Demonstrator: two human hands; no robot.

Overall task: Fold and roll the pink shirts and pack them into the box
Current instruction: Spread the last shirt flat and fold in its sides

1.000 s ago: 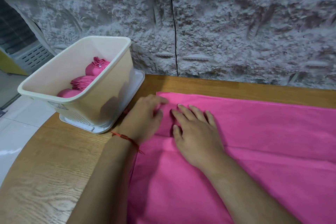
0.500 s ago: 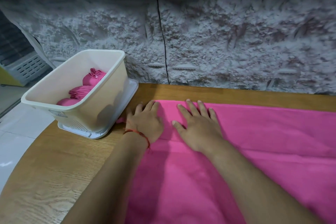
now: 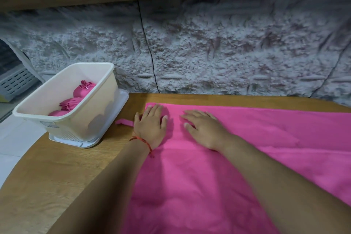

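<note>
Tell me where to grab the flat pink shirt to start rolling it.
Probably the left edge of the pink shirt, nearest the box, coming from the left. The shirt lies flat, and that free edge sits under the left hand, near the right hand; both rest flat.

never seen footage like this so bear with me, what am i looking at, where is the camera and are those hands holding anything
There is no machine here: a person works with bare hands. The single picture comes from a camera worn on the person's head, looking forward and down, so both arms reach in from the bottom. The left hand and the right hand lie flat, fingers straight, on a pink shirt spread over the wooden table. They press on it; neither grips anything. At the left stands a white box on what looks like its lid, with rolled pink shirts already inside. A red string circles the left wrist.
</note>
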